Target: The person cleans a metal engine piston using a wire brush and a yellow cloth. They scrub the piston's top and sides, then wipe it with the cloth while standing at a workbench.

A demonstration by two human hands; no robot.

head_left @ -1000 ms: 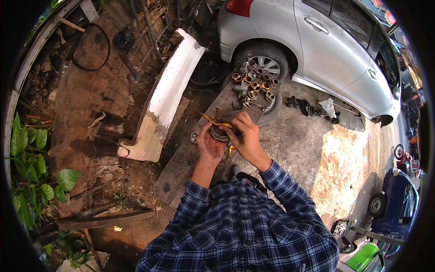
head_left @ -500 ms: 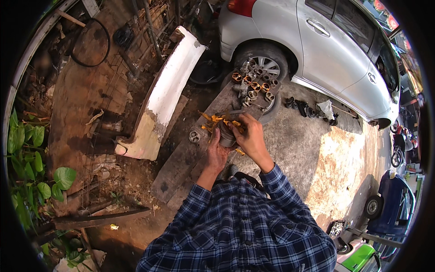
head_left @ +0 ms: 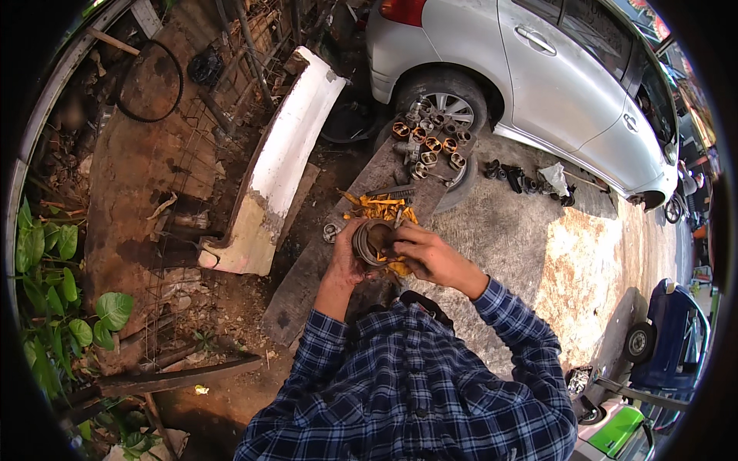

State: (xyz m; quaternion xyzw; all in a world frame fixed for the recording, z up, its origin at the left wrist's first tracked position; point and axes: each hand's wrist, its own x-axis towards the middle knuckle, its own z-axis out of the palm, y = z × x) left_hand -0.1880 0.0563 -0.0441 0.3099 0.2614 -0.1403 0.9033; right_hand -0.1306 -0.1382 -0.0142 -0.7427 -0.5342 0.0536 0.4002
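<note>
A worn grey-brown engine piston (head_left: 364, 247) with grooves round its side is tilted in front of me, its hollow end facing right. My left hand (head_left: 343, 260) is wrapped round its left and lower side. Close to the hollow end, my right hand (head_left: 432, 257) has its fingers bent together at the rim; a small light tip shows by them, but what they hold is hidden. Behind both hands, orange-yellow scraps (head_left: 384, 208) lie on a wooden bench (head_left: 296, 296), with a dark brush-like tool (head_left: 390, 191) at their far edge. Another piston (head_left: 331, 232) stands just left of my left hand.
Several pistons (head_left: 433, 144) crowd the bench's far end, some orange inside. Beyond stands a silver car (head_left: 469, 46). A white-and-tan panel (head_left: 286, 165) leans at the left. Dark parts (head_left: 511, 178) lie on the ground to the right.
The piston has turned so its hollow end now shows. My left hand has shifted left, and my right hand has moved down and right, uncovering more of the orange-yellow scraps.
</note>
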